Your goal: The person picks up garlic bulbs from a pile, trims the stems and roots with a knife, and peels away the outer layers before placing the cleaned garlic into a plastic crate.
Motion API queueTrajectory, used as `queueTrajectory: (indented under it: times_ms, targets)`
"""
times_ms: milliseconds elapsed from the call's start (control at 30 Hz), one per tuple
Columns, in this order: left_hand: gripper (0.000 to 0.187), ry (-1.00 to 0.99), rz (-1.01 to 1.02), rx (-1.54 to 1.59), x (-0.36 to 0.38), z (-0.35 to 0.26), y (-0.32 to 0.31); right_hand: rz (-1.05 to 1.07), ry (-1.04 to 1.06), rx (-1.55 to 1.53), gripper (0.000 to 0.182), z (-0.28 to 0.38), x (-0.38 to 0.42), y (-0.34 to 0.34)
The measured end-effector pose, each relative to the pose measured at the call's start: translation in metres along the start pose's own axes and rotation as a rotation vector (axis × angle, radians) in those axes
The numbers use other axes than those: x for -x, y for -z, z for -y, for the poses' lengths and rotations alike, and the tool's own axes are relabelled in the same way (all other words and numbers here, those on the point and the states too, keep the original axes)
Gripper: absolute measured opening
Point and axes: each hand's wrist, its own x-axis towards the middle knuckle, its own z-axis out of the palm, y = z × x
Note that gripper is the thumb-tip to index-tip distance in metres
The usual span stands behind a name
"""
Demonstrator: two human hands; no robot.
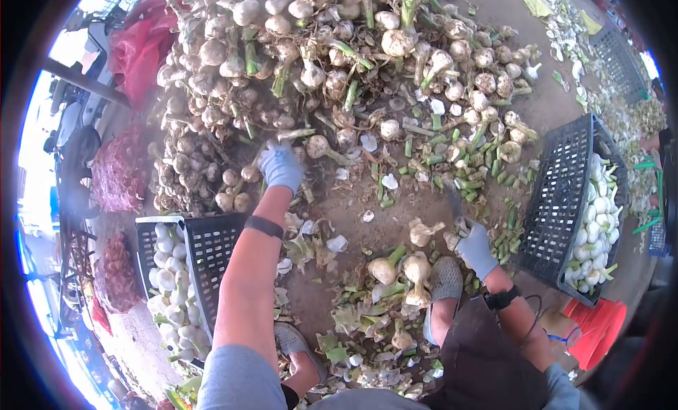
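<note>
My left hand (281,167), in a pale glove, reaches to the near edge of a big heap of garlic (212,53) with stems and roots on. Its fingers curl down among the bulbs; what they grip is hidden. A cut stem (296,134) and a garlic bulb (318,146) lie beside it. My right hand (476,250), gloved too, is closed round a knife (454,204), its dark blade pointing away from me over cut green stems (470,177). Left of this hand lies a loose garlic bulb (424,232), with more bulbs (417,267) near my shoe.
A black crate (215,251) of trimmed white garlic stands at my left. Another crate (554,205) of white garlic tilts at my right, with a red container (597,332) behind it. Peelings (367,318) litter the ground round my shoes (445,283). Net sacks (119,171) stand far left.
</note>
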Motion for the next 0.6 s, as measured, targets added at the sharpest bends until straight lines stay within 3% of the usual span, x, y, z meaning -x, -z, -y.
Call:
queueTrajectory:
  times_ms: [67,167,200,233,267,300,367,433,500,567,600]
  targets:
    - [0.052,-0.007,0.053,-0.037,-0.002,0.006,-0.008,0.005,0.036,0.018,0.023,0.005,0.000,-0.001]
    - [0.033,-0.096,-0.057,0.148,0.036,0.001,-0.017,0.004,0.071,0.013,0.020,-0.001,-0.003,-0.009]
    - [0.033,-0.136,0.032,0.087,0.053,-0.009,-0.013,-0.005,0.078,0.011,0.019,-0.005,-0.002,-0.010]
    - [0.040,-0.331,0.112,0.164,0.090,-0.017,0.018,-0.008,0.069,0.008,0.019,-0.006,0.001,-0.013]
    - [0.048,-0.457,-0.071,0.154,0.099,-0.020,-0.014,-0.001,0.088,-0.036,0.018,-0.005,0.003,-0.016]
    - [0.051,-0.523,-0.066,0.359,0.126,-0.029,0.011,0.004,0.105,-0.076,0.018,-0.003,0.006,-0.019]
    - [0.059,-0.660,0.088,1.172,0.139,-0.038,-0.004,-0.026,0.165,0.007,0.019,0.005,0.011,-0.018]
    - [0.068,-0.459,0.593,1.999,0.151,-0.056,0.000,0.015,0.211,0.139,0.019,0.041,0.026,-0.015]
    - [0.075,-0.433,0.693,2.032,0.157,-0.064,0.003,0.004,0.316,0.287,0.019,0.057,0.033,-0.016]
    - [0.068,-0.412,0.717,1.876,0.165,-0.066,0.005,0.007,0.416,0.428,0.020,0.074,0.038,-0.020]
    - [0.053,-0.526,0.614,1.630,0.170,-0.068,0.001,-0.030,0.617,0.545,0.022,0.084,0.040,-0.024]
